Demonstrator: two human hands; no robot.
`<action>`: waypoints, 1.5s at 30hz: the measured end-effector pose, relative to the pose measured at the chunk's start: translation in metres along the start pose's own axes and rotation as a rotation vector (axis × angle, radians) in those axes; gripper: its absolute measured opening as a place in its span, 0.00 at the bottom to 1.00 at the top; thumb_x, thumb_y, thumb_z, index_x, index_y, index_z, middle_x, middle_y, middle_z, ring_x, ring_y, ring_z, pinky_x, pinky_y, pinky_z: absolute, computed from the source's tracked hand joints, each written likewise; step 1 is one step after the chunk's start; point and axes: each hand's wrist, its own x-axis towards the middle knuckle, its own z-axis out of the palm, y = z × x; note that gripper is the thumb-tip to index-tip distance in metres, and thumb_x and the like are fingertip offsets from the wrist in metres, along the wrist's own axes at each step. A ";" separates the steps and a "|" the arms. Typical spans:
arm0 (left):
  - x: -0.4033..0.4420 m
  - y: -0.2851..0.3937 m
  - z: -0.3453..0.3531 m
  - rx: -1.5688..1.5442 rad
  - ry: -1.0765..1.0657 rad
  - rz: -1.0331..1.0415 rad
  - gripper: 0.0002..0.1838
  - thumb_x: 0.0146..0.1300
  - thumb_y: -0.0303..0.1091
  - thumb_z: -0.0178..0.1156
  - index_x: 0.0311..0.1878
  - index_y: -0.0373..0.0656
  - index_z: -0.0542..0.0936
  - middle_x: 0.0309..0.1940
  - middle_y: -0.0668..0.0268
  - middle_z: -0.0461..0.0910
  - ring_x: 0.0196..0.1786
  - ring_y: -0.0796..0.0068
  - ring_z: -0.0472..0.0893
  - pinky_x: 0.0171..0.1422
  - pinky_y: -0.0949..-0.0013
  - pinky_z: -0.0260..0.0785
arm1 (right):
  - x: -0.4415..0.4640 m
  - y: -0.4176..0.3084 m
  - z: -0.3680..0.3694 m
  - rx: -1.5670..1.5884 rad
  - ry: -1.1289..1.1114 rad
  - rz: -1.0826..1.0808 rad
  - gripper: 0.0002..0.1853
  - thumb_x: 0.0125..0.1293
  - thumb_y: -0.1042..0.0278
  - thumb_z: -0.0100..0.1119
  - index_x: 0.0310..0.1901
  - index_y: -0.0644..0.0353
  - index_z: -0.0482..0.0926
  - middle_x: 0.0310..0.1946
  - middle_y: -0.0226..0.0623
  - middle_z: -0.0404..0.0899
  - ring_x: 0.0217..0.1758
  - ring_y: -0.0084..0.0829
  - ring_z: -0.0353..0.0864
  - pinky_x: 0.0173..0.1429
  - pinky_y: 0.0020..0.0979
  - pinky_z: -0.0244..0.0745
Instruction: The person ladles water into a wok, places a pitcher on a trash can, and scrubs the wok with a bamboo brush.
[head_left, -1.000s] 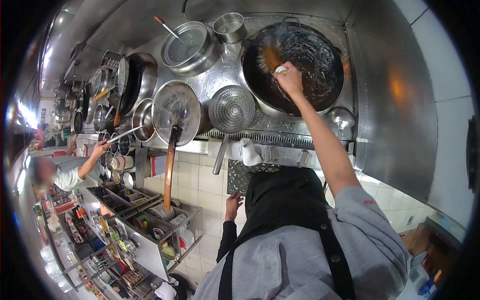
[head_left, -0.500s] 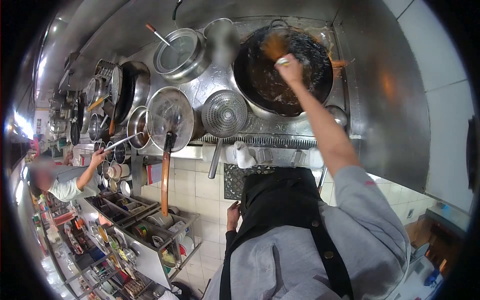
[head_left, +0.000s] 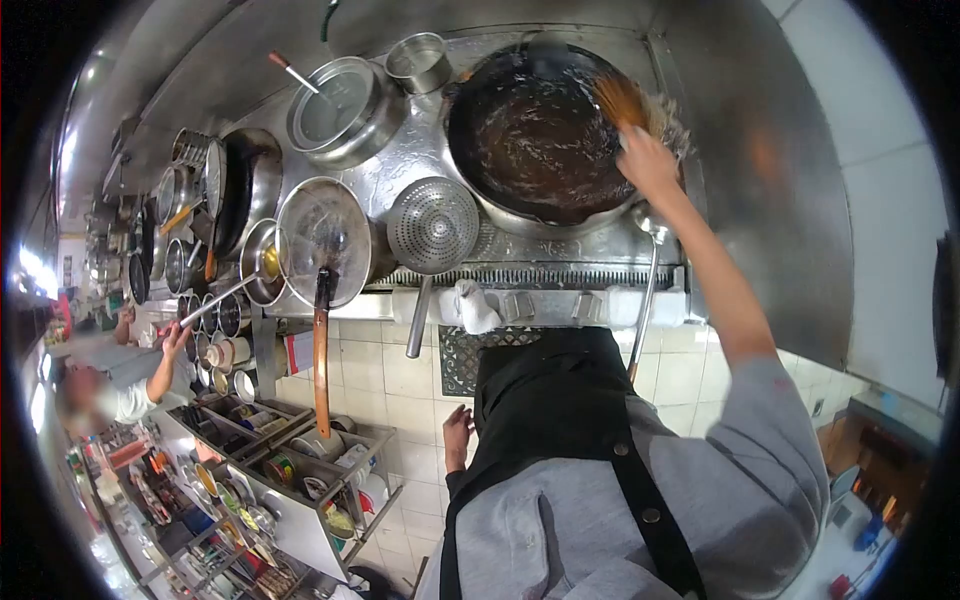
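Note:
My right hand [head_left: 650,162] is closed around a bamboo wok brush [head_left: 620,103]. The bristles are over the right rim of a large dark wok [head_left: 560,213], which holds brown, swirling water. My left hand [head_left: 458,437] hangs low beside the black apron [head_left: 545,400], fingers loosely apart and holding nothing. Just below my right forearm, a long-handled ladle [head_left: 648,290] rests across the stove's front edge. Left of the wok lies a perforated skimmer [head_left: 432,228], its handle jutting over the edge.
A wooden-handled strainer [head_left: 321,365] rests over a pot. Behind it stand a large pot [head_left: 370,140] and a small metal pot [head_left: 418,65]. A folded white cloth [head_left: 475,308] lies on the front ledge. At left, a co-worker's hand [head_left: 175,340] holds a ladle [head_left: 222,300].
My right hand has carried the brush from the wok's upper middle to its right rim. The co-worker's ladle now reaches a bowl with something yellow. My left hand stays low.

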 end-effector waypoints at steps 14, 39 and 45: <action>0.050 0.143 -0.004 -0.545 0.132 0.299 0.50 0.68 0.54 0.57 0.78 0.47 0.35 0.77 0.60 0.43 0.72 0.46 0.59 0.66 0.42 0.64 | -0.056 -0.084 -0.006 0.339 -0.296 0.179 0.21 0.53 0.64 0.65 0.50 0.54 0.76 0.41 0.49 0.83 0.43 0.54 0.83 0.48 0.47 0.80; -0.131 0.324 0.049 -0.570 -0.326 0.009 0.20 0.70 0.29 0.54 0.58 0.23 0.68 0.27 0.72 0.64 0.23 0.88 0.60 0.21 0.85 0.51 | 0.014 -0.112 0.079 1.044 -0.166 0.355 0.24 0.46 0.60 0.73 0.46 0.57 0.82 0.44 0.49 0.84 0.48 0.44 0.84 0.54 0.37 0.76; -0.189 0.333 0.049 -0.341 -0.188 0.103 0.22 0.66 0.31 0.58 0.59 0.29 0.71 0.25 0.72 0.64 0.22 0.87 0.60 0.22 0.82 0.51 | -0.054 -0.016 -0.067 0.255 -0.411 0.235 0.25 0.55 0.68 0.59 0.57 0.58 0.77 0.46 0.51 0.82 0.50 0.48 0.83 0.56 0.46 0.77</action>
